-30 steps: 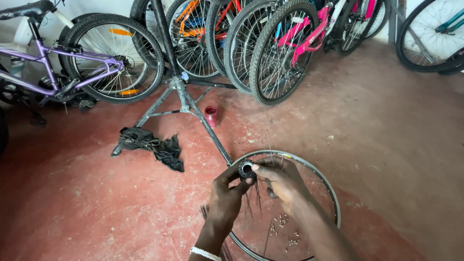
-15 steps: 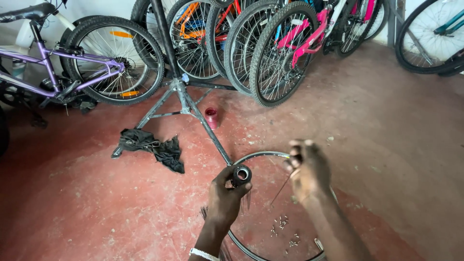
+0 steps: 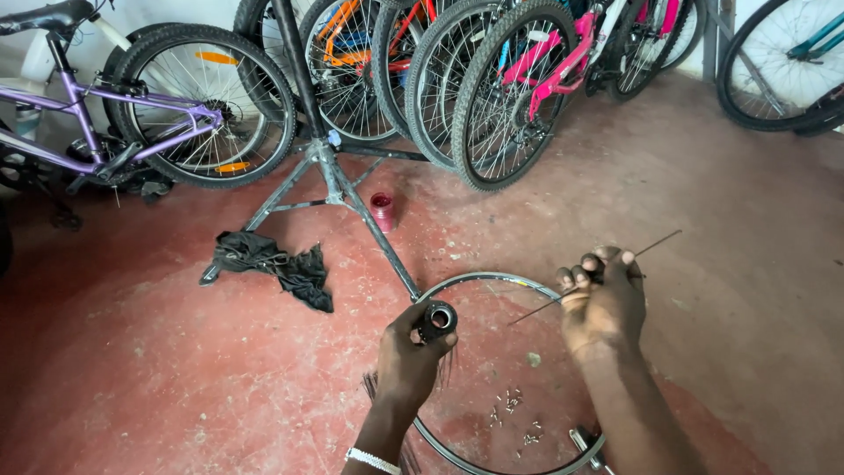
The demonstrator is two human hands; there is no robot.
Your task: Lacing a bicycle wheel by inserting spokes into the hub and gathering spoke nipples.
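Head view. The left hand grips a black wheel hub, its fingers wrapped round the hub body. The hub's long axis points up toward the camera, so its open bore shows as a ring; dark spokes hanging from it below the hand are largely hidden by the hand and wrist. The right hand holds a single thin spoke, with the fingers curled and pinched on it near its middle. The spoke's long axis runs on a slant, from low on the left over the rim to high on the right past the knuckles; its middle stretch is hidden inside the fist.

Both hands hover over a bare silver rim lying flat on the red floor; the rim's near arc is cut off by the bottom edge of the frame. Small nipples lie scattered on the floor inside the rim, too small to make out singly. Farther back stand a repair stand, a black rag, a small red can, a purple bicycle and a row of parked bicycles.
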